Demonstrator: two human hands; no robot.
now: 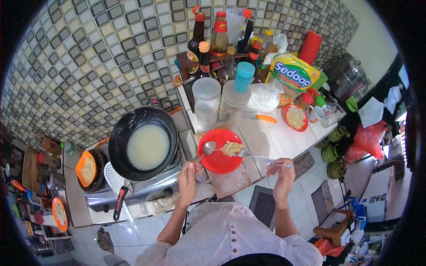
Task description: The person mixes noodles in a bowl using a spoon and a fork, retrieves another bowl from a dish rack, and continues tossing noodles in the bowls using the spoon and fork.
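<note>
My left hand is closed on the handle of a spoon, whose bowl lies over the left part of a red plate. My right hand grips a fork by its handle, with its head at the right side of the pale noodle-like food. That small heap is on the plate's right half. Under the plate is a worn board. To the left, a black wok with pale, cloudy liquid sits on the stove.
Behind the plate stand lidded clear jars, a teal-topped container and sauce bottles. An orange-handled knife and a small red bowl of food are right. Left are a slotted spatula and an orange bowl.
</note>
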